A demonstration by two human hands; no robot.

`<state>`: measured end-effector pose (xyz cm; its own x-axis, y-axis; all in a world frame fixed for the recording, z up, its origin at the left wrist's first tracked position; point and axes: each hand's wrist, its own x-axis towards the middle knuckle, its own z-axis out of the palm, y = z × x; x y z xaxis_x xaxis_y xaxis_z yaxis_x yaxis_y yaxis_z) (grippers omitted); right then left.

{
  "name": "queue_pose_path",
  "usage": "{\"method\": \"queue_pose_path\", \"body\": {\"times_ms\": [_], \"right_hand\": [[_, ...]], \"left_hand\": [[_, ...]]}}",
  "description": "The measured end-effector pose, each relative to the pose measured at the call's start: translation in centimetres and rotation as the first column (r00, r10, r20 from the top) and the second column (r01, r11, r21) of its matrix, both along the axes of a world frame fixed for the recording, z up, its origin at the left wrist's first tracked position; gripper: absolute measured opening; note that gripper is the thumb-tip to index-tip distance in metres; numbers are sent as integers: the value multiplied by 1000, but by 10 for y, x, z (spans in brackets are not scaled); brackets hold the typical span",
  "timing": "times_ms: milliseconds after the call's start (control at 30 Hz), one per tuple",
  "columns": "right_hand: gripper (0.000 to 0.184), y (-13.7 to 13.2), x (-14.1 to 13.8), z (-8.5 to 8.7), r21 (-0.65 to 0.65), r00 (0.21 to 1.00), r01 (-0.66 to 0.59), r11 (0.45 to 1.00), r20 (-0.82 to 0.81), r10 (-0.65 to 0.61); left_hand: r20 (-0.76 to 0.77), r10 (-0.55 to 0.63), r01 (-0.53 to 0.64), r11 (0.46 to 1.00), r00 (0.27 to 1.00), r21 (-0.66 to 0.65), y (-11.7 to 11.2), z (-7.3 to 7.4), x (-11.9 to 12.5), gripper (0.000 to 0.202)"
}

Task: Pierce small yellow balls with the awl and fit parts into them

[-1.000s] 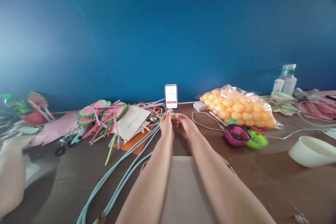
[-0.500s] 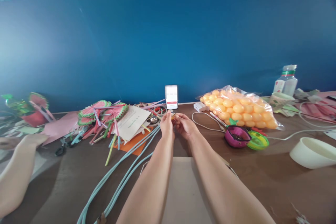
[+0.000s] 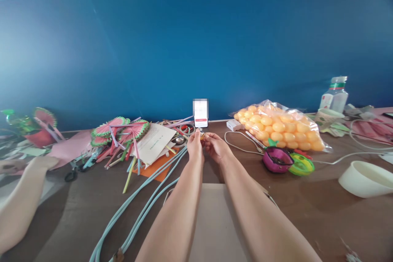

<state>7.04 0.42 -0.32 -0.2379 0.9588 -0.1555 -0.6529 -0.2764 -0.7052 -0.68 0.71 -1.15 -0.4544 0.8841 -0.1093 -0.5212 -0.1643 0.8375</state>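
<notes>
My left hand (image 3: 195, 146) and my right hand (image 3: 217, 147) meet over the middle of the table, fingers pinched together. Between their fingertips is a small golden-brown piece (image 3: 202, 135), mostly covered by the fingers and too small to name. Just beyond them a phone (image 3: 201, 121) with a lit white screen stands upright against the blue partition. A beige board or box lid (image 3: 216, 221) lies beneath my forearms.
Left are pale blue tubes (image 3: 135, 208), a paper sheet (image 3: 153, 144), folded pink-green paper fans (image 3: 110, 129) and a co-worker's arm (image 3: 29, 188). Right are a bag of orange balls (image 3: 279, 125), a purple container (image 3: 277, 159), a white bowl (image 3: 356, 180) and a bottle (image 3: 337, 94).
My hands stay in nearly the same place, still pinching the small golden-brown piece. The co-worker's arm at the left has shifted slightly.
</notes>
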Motion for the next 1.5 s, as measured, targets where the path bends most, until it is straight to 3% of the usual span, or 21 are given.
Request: {"method": "queue_pose_path", "body": {"times_ms": [567, 900, 1067, 1267, 1500], "right_hand": [[12, -4, -3, 5, 23, 1000, 9, 1000, 10, -9], [20, -5, -7, 4, 61, 995, 84, 995, 51, -87], [15, -5, -9, 4, 54, 990, 109, 993, 86, -113], [20, -4, -12, 1, 84, 981, 133, 987, 134, -144], [20, -8, -8, 6, 88, 993, 85, 992, 78, -92]], "left_hand": [[-42, 19, -17, 999, 999, 42, -3, 3, 2, 44], [-48, 42, -39, 998, 998, 56, 0, -1, 2, 43], [-39, 37, -34, 998, 999, 53, -3, 1, 3, 42], [-105, 75, -65, 993, 992, 102, -1, 1, 2, 42], [12, 30, -30, 998, 999, 48, -1, 2, 1, 43]]}}
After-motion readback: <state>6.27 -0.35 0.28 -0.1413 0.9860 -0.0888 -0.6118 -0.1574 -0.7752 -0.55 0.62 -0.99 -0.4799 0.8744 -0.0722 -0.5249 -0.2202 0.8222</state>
